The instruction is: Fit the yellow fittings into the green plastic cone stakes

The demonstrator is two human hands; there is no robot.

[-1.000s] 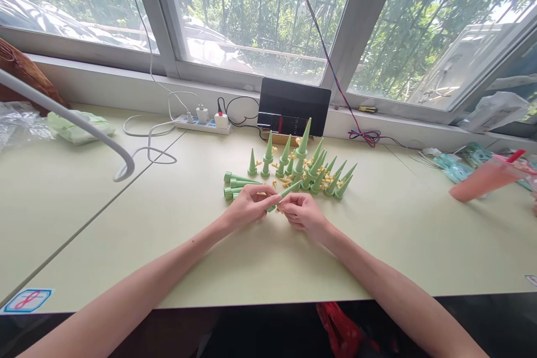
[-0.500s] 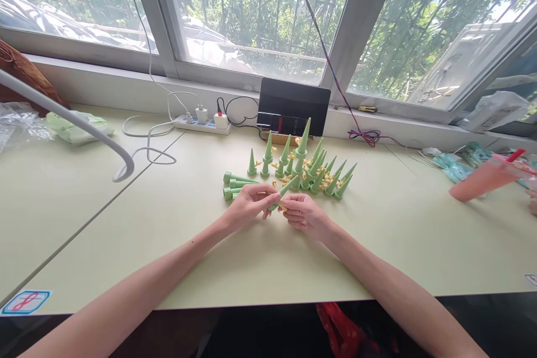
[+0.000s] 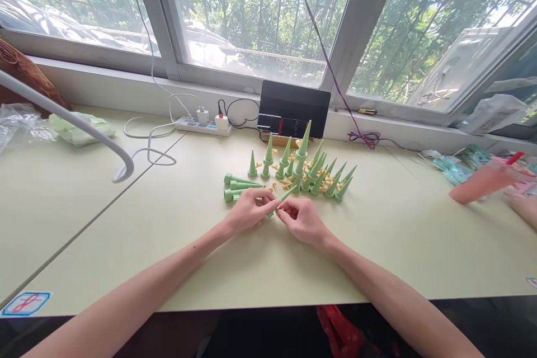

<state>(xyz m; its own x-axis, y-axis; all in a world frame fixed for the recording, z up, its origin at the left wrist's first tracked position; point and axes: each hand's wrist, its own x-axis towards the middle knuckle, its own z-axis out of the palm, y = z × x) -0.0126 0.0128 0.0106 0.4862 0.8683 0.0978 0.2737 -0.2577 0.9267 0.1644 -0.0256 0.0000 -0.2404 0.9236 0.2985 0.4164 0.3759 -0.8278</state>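
Observation:
My left hand is closed on a green cone, whose tip points up and to the right. Against the cone's lower side, my right hand has its fingers pinched together; what they hold is too small to make out. Behind my hands, several green cones stand upright, some stacked, with small yellow pieces among them. More green cones lie on their sides just beyond my left hand.
A dark tablet leans near the window behind the cones. A power strip with cables lies left of it. At the right are a pink drink cup and another person's arm. A white curved bar crosses the left side.
My right hand has turned, its knuckles now higher and its fingertips at the cone's lower side. The held cone sits slightly lower. The other person's arm reaches further in beside the cup.

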